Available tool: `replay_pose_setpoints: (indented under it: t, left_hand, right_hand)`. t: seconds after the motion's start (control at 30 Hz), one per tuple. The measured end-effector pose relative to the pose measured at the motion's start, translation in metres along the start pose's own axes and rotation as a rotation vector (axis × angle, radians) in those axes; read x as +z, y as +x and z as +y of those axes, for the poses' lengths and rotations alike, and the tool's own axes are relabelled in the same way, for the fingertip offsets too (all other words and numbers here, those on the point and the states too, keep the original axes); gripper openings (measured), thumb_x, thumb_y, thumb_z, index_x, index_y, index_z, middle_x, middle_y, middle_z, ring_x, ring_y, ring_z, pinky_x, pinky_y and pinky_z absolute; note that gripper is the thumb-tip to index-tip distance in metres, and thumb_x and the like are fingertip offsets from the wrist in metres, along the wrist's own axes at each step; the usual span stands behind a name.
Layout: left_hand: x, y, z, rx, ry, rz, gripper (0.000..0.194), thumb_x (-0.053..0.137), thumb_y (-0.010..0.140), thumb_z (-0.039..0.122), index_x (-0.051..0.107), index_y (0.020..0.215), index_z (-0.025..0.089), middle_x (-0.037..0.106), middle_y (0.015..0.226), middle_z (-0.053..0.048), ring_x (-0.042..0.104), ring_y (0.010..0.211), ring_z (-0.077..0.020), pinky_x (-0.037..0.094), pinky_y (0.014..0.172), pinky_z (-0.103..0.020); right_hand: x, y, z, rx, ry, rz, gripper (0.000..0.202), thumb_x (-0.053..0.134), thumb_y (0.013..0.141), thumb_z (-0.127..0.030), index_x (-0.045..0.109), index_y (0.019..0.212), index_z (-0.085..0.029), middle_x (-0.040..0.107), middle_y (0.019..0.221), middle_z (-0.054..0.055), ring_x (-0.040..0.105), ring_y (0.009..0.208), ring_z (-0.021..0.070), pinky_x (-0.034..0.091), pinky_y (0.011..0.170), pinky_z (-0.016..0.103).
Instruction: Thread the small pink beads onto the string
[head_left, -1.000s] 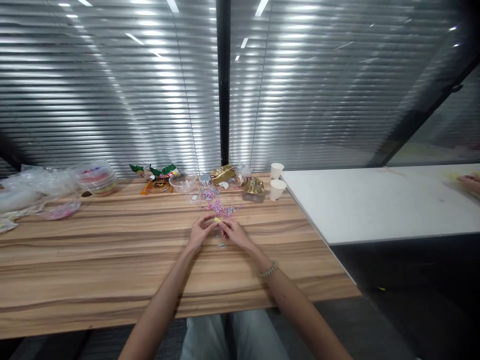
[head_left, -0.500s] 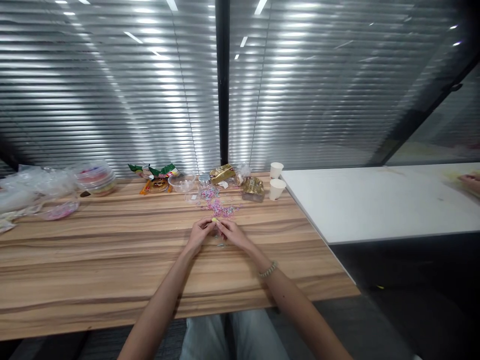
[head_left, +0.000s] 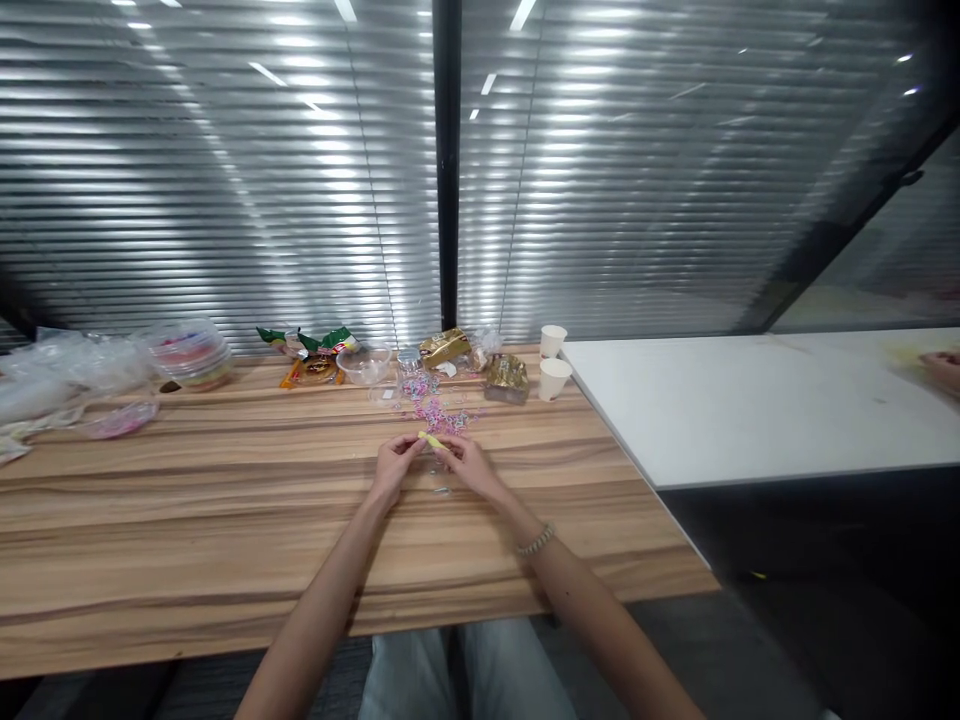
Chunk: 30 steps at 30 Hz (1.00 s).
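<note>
A small yellow piece (head_left: 431,440) is pinched between my two hands above the wooden table (head_left: 225,520). My left hand (head_left: 397,465) holds its left end with closed fingertips. At its right end are the closed fingers of my right hand (head_left: 466,465), and a beaded bracelet (head_left: 536,541) circles that wrist. Just beyond my hands lies a scattered heap of small pink, purple and pale pieces (head_left: 442,415). A tiny greyish item (head_left: 442,490) rests on the wood between my forearms.
Along the back stand a clear bowl (head_left: 364,366), a small jar (head_left: 409,362), gold packets (head_left: 506,378), green snack bags (head_left: 307,342) and two paper cups (head_left: 554,380). Stacked clear tubs (head_left: 191,355) sit left. Another person's hand (head_left: 943,368) shows over the white table (head_left: 712,410).
My hands have moved slightly apart, and more of the yellow piece now shows between them as a short strip. The objects on the table have stayed in place.
</note>
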<state>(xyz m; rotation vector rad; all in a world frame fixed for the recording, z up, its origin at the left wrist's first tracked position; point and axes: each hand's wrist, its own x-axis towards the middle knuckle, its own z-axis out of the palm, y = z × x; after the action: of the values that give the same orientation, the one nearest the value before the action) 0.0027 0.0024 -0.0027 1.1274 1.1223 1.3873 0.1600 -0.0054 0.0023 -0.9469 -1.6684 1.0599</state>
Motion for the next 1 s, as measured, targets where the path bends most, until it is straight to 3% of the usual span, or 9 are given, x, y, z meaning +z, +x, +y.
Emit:
replay_pose_setpoints:
  t: [0.17, 0.37, 0.63, 0.83, 1.0]
  left_hand:
    - [-0.002, 0.001, -0.001, 0.018, 0.039, 0.019, 0.024, 0.077, 0.055, 0.036, 0.069, 0.063, 0.015, 0.067, 0.065, -0.003, 0.057, 0.064, -0.0147, 0.042, 0.065, -0.025]
    - [-0.002, 0.002, -0.004, 0.014, 0.012, -0.013, 0.025, 0.077, 0.055, 0.035, 0.068, 0.067, 0.015, 0.067, 0.068, -0.003, 0.057, 0.064, -0.0145, 0.042, 0.065, -0.025]
    - [-0.001, 0.001, -0.002, -0.005, 0.022, -0.008, 0.028, 0.078, 0.053, 0.034, 0.068, 0.07, 0.015, 0.068, 0.071, -0.004, 0.059, 0.067, -0.0161, 0.044, 0.068, -0.027]
    - [-0.001, 0.0, -0.001, -0.014, 0.062, -0.006, 0.03, 0.077, 0.053, 0.035, 0.069, 0.073, 0.015, 0.07, 0.074, -0.006, 0.061, 0.069, -0.0177, 0.045, 0.069, -0.029]
    - [-0.001, 0.002, -0.005, 0.009, 0.099, -0.093, 0.031, 0.074, 0.058, 0.038, 0.07, 0.077, 0.014, 0.071, 0.079, -0.008, 0.063, 0.073, -0.0194, 0.047, 0.071, -0.03]
  right_hand:
    - [0.0, 0.0, 0.003, -0.016, -0.018, 0.012, 0.031, 0.05, 0.084, -0.034, 0.065, 0.106, -0.018, 0.068, 0.094, 0.006, 0.058, 0.07, 0.014, 0.046, 0.061, 0.025]
    - [0.001, 0.002, 0.008, -0.001, 0.01, 0.076, 0.027, 0.055, 0.08, -0.033, 0.066, 0.099, -0.018, 0.068, 0.089, 0.005, 0.058, 0.068, 0.0142, 0.047, 0.061, 0.025]
    - [0.0, 0.005, 0.014, -0.013, 0.03, 0.16, 0.024, 0.06, 0.075, -0.031, 0.065, 0.094, -0.017, 0.067, 0.092, 0.006, 0.059, 0.079, 0.0173, 0.047, 0.069, 0.027]
    - [0.0, 0.004, 0.012, 0.022, 0.071, 0.098, 0.028, 0.06, 0.075, -0.035, 0.065, 0.097, -0.016, 0.067, 0.096, 0.008, 0.06, 0.083, 0.0183, 0.047, 0.07, 0.028]
    - [0.001, 0.001, 0.001, 0.017, 0.144, -0.014, 0.035, 0.057, 0.079, -0.041, 0.065, 0.102, -0.015, 0.067, 0.099, 0.008, 0.06, 0.084, 0.0176, 0.046, 0.074, 0.029]
